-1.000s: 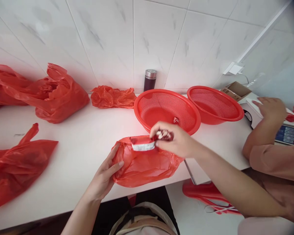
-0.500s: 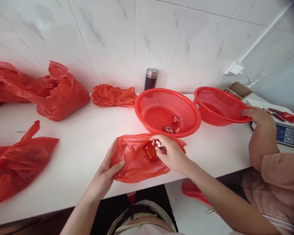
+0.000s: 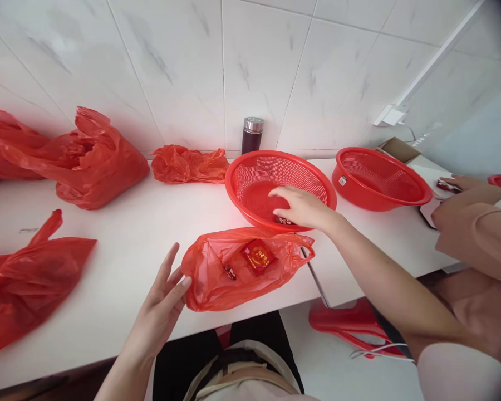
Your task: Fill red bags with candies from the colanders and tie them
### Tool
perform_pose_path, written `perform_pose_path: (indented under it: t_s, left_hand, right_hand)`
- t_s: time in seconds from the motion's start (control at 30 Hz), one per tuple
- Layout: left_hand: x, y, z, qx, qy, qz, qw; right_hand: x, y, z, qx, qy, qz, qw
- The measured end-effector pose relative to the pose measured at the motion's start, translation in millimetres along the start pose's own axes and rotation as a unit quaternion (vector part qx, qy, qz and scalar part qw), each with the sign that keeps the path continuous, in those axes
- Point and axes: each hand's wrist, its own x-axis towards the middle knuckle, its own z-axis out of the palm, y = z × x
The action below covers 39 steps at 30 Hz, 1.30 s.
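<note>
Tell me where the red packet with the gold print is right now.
The red packet lies inside the translucent red bag at the counter's front edge, centre of the head view, just below the near red basket and right of the left hand.

**Hidden and cut off**

The right hand (image 3: 303,207) covers most of a small packet (image 3: 284,221) in the red basket (image 3: 250,167); its print is unreadable. The picture's left edge crops a red bag (image 3: 29,278). The co-worker's hand (image 3: 470,186) hides a scale.
</note>
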Motion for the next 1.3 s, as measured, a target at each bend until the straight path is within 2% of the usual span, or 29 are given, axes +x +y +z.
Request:
perform_pose_path:
  t_s: [0.03,0.1,0.17,0.23,0.33,0.53,0.63,0.7,0.8,0.87,0.93,0.97,1.03,1.17,1.3]
  left_hand:
    - [0,-1,-1,0.000,0.005,0.000,1.000]
    - [1,-4,-5,0.008,0.014,-0.002,1.000]
    - [2,-8,-10,0.021,0.008,-0.009,1.000]
    - [3,-10,-15,0.028,-0.021,-0.018,0.999]
    - [5,-12,-19,0.015,-0.043,-0.029,0.999]
    - [9,-10,-10,-0.023,0.005,-0.015,1.000]
    - [9,-8,-6,-0.036,0.021,-0.009,0.999]
    - [8,-7,-6,-0.041,0.023,-0.009,0.999]
    - [10,-8,-8,-0.045,0.017,-0.004,0.999]
    - [13,-9,-9,-0.053,0.016,0.000,0.998]
    - [16,-10,-9,-0.064,0.022,0.005,0.998]
    - [18,-11,-10,-0.067,0.028,0.009,0.997]
    - [20,-12,-11,-0.066,0.039,0.017,0.997]
    - [20,-14,-15,-0.051,0.050,0.027,0.997]
    - [19,-15,-14,-0.055,0.058,0.036,0.996]
  right_hand:
    - [11,10,2,-0.066,-0.074,0.031,0.995]
    - [28,26,10,-0.129,-0.184,0.053,0.973]
    - [39,35,18,-0.135,-0.229,0.045,0.963]
    - [45,39,22,-0.129,-0.235,0.035,0.963]
    - [46,40,23,-0.119,-0.228,0.028,0.966]
    - [45,38,34,-0.088,-0.232,0.024,0.968]
    - [45,37,28,-0.066,-0.203,0.026,0.976]
    - [40,31,18,-0.050,-0.156,0.026,0.986]
    - [20,4,5,0.080,-0.006,-0.015,0.997]
    - [-1,-21,5,0.234,0.081,-0.072,0.966]
    - [-21,-46,14,0.335,0.060,-0.116,0.933]
    - [-30,-56,20,0.346,0.038,-0.126,0.929]
    - [-41,-69,32,0.310,0.020,-0.132,0.941]
    - [-46,-75,48,0.226,0.037,-0.137,0.964]
    - [-48,-89,75,0.178,-0.018,-0.151,0.972]
